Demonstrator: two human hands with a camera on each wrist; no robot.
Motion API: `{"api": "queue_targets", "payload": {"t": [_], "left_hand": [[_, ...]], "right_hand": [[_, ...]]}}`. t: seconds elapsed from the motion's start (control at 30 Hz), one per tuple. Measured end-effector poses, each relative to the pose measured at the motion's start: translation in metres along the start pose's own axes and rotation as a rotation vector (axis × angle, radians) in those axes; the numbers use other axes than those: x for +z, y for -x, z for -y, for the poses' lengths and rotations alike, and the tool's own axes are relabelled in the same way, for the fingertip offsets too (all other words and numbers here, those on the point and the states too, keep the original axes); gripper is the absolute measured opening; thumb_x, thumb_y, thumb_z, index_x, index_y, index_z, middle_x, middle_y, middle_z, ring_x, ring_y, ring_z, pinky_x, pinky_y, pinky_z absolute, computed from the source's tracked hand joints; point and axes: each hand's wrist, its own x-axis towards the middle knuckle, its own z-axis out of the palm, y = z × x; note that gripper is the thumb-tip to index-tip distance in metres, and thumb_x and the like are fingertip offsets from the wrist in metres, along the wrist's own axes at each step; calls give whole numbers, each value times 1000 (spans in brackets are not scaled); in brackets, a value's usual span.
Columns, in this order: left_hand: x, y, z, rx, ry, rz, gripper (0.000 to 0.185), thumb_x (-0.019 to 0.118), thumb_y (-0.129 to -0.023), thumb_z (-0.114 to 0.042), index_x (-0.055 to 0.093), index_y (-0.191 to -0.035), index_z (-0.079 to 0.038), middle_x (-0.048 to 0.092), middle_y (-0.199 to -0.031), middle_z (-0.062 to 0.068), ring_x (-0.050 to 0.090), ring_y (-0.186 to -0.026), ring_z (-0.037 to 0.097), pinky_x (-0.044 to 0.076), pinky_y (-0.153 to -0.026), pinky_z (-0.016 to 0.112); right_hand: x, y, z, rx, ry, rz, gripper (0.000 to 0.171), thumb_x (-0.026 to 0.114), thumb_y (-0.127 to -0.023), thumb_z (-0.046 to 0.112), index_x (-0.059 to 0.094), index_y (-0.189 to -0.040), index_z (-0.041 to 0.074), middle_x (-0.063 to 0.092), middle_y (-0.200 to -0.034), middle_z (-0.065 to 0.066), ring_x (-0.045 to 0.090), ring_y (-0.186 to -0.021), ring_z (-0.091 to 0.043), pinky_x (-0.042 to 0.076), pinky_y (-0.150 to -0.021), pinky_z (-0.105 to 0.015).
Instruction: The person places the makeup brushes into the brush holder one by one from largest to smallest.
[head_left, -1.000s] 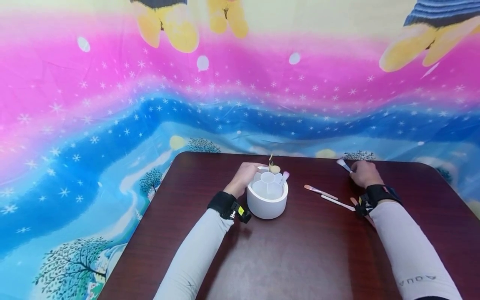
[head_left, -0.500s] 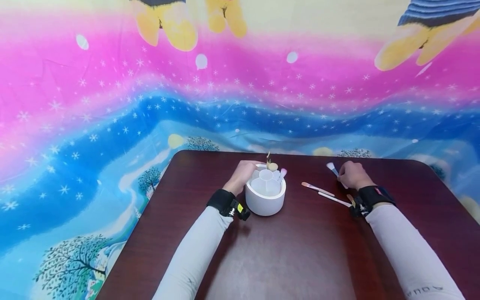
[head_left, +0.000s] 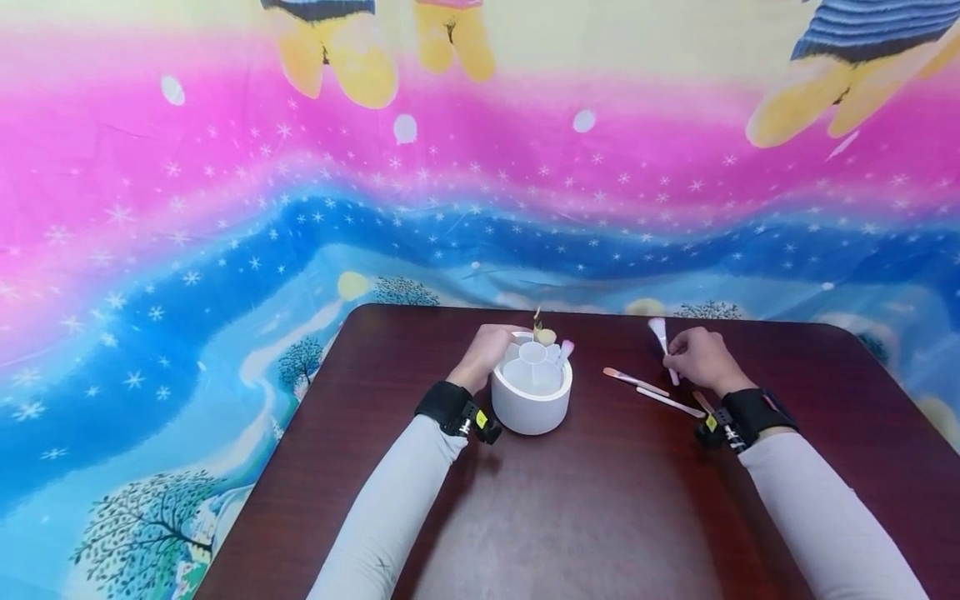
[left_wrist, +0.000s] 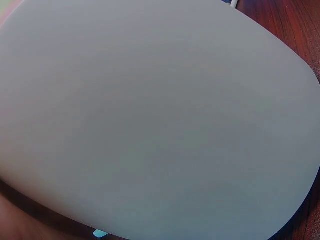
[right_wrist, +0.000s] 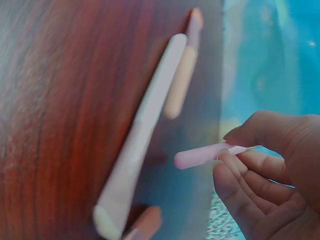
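Nearest, two pale sleeves with black wrist straps over a dark red-brown worktop point(head_left: 570, 517). Further in, left hand point(head_left: 486, 354) curled round the far-left side of a round white holder point(head_left: 531, 402), fingers at its rim; holder split into pale compartments about a small central cup, with a yellowish-headed tool point(head_left: 544, 333) and a pink-tipped one point(head_left: 564, 350) standing at its far side, exact compartments not clear. From the left wrist view, only the holder's blank white wall, filling nearly everything. To the right, right hand point(head_left: 697, 358) pinching a slim brush point(head_left: 664, 348) between thumb and fingertips point(right_wrist: 235, 172), raised off the worktop, pink handle end down, pale whitish head up. Just beside that hand, flat on the worktop, an orange-tipped brush point(head_left: 634, 382) and a white stick point(head_left: 670, 402). Beyond, a pink and blue starry backdrop point(head_left: 300, 192).
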Motion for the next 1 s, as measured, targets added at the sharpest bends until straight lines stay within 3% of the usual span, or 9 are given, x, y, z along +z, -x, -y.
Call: {"api": "queue_targets", "payload": {"t": [0.13, 0.4, 0.53, 0.77, 1.0], "left_hand": [[0, 1, -2, 3, -11, -11, 49, 46, -89, -5, 73, -129, -13, 67, -136, 5, 59, -129, 26, 45, -109, 44], [0, -2, -1, -1, -15, -4, 49, 46, -89, -5, 72, -131, -10, 67, -136, 5, 58, -131, 25, 44, -111, 44], [1, -3, 1, -4, -3, -7, 47, 49, -89, -5, 74, -128, -13, 68, -134, 4, 59, -130, 25, 44, -110, 43], [1, -2, 1, -2, -4, -2, 47, 47, -91, -4, 73, -129, -12, 67, -135, 4, 58, -130, 25, 44, -111, 43], [0, -1, 1, -2, -16, -5, 49, 44, -92, -6, 70, -133, -9, 66, -137, 5, 57, -132, 26, 42, -112, 45]], "right_hand": [[-8, 0, 9, -41, -5, -66, 19, 70, -92, 10, 71, -98, -7, 72, -86, -16, 67, -73, -25, 52, -76, -49], [-21, 9, 42, -106, -39, -142, 18, 71, -92, 10, 75, -102, -5, 76, -88, -15, 68, -73, -21, 51, -70, -38], [-25, 15, 61, -151, -54, -156, 15, 72, -93, 10, 76, -100, -3, 76, -89, -14, 68, -79, -25, 49, -70, -37], [-31, 24, 90, -212, -63, -184, 10, 73, -93, 13, 77, -96, 4, 76, -86, -9, 66, -76, -22, 48, -66, -34], [-30, 29, 106, -218, -98, -218, 10, 75, -92, 14, 77, -95, 5, 77, -89, -9, 74, -86, -28, 52, -71, -31]]}}
